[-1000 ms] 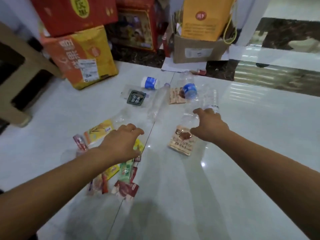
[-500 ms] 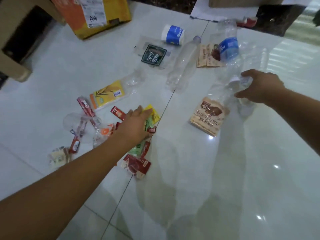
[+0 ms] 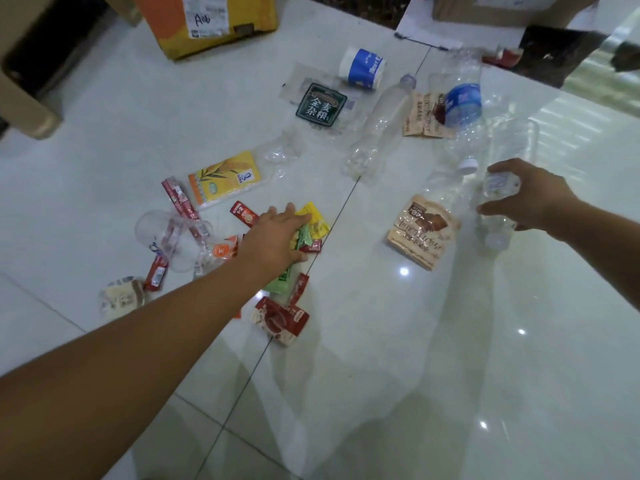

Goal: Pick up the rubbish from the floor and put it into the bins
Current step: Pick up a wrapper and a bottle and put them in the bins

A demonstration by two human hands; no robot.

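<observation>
Head view, the only 1: in the last second the left hand (image 3: 277,237) has dropped from above the floor onto the pile of small wrappers (image 3: 304,237) and now lies flat on it, fingers nearly straight, thumb tucked under by a red packet; it presses on them but nothing is lifted. The right hand (image 3: 530,197) has moved off the brown biscuit pack (image 3: 422,230), now just to its left, and curls half closed round the upper part of a clear bottle (image 3: 497,202). The grip looks set, though the bottle's lower end seems to rest on the floor tile (image 3: 450,341). My reading: both hands have gone from reaching to taking, so the first 2 pieces are about to come up, while none of the rubbish has yet reached a bin.

Beyond the right hand lie a blue-labelled bottle (image 3: 462,103), a long clear bottle (image 3: 377,133) and a paper cup (image 3: 363,67); beyond the left hand, a yellow pack (image 3: 225,176) and a green-labelled bag (image 3: 320,105).

No bin is in view. The clear plastic blends into the glossy tile, so bottle outlines near the right hand are hard to separate. Which wrappers sit under the left palm cannot be told. The boxes (image 3: 207,22) at the top are cut off
</observation>
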